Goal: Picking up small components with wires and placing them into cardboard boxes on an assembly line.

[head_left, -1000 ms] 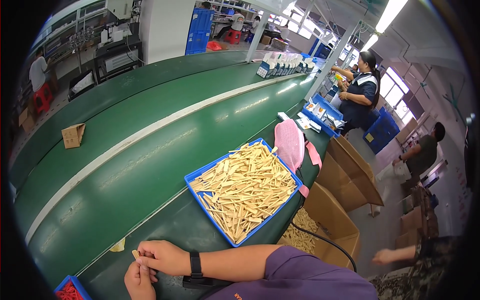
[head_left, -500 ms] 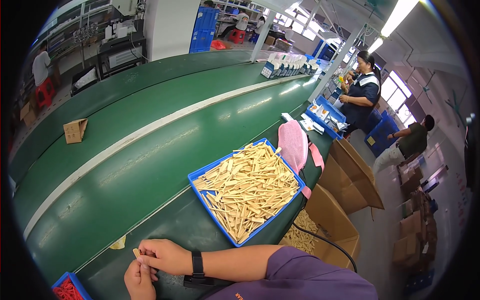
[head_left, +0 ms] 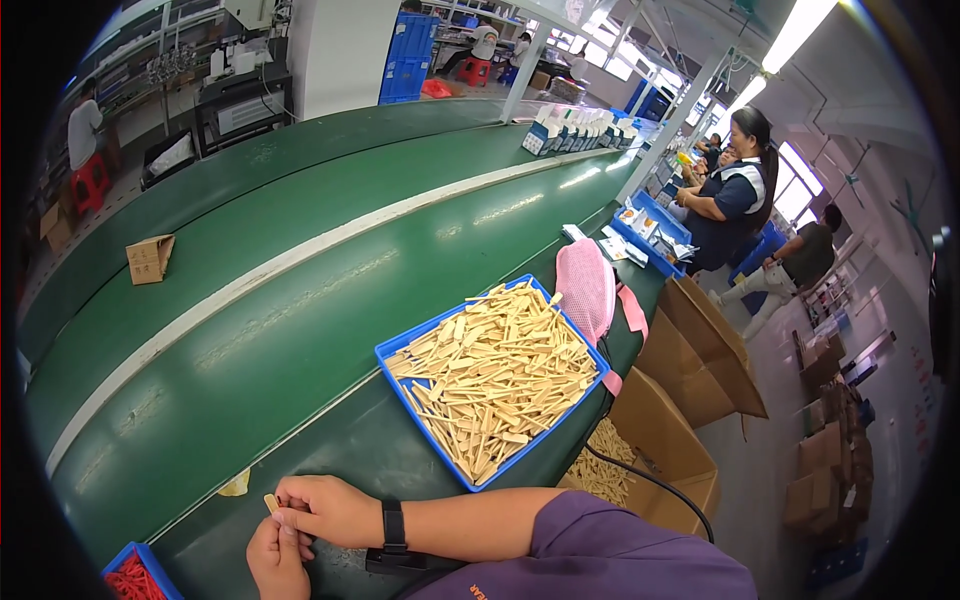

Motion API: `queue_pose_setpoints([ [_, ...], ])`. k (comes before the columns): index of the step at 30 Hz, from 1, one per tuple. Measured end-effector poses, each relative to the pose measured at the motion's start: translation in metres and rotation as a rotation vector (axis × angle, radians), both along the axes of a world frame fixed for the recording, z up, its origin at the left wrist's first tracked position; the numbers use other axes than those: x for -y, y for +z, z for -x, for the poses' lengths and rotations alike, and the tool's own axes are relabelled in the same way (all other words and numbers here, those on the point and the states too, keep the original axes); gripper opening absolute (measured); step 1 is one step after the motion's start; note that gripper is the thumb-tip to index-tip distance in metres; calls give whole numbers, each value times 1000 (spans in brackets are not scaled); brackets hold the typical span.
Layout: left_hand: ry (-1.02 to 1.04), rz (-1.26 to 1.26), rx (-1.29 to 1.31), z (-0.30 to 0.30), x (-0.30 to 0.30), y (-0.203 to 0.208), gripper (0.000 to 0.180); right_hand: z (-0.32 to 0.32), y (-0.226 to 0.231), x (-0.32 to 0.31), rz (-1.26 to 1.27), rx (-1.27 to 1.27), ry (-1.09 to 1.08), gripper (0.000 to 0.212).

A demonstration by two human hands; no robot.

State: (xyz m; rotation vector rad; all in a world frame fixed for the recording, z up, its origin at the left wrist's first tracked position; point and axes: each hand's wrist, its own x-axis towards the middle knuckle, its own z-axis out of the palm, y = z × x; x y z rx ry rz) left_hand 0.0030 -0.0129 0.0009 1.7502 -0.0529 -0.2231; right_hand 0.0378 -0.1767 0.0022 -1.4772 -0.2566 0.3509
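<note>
My left hand (head_left: 278, 562) and right hand (head_left: 332, 512) pinch one small pale stick (head_left: 270, 503); a slack grip could drop it.

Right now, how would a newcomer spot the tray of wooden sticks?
Find the long green work surface. On its near side, beside a pink mesh bag, lies a shallow blue tray. Its heaped pale sticks set it apart from the blue tray of red pieces.
</note>
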Motion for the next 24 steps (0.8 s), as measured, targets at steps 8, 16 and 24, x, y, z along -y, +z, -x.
queue_pose_setpoints([
  [8,-17,15,-6,-4,2,1,25,-3,-4,2,15,47,-24,16],
  [16,-50,-150,54,-1,-13,-1,25,-5,-7,-6,116,-25,35,14],
  [24,2,-212,280,-2,-3,-15,23,3,-20,3,52,40,-79,8],
])
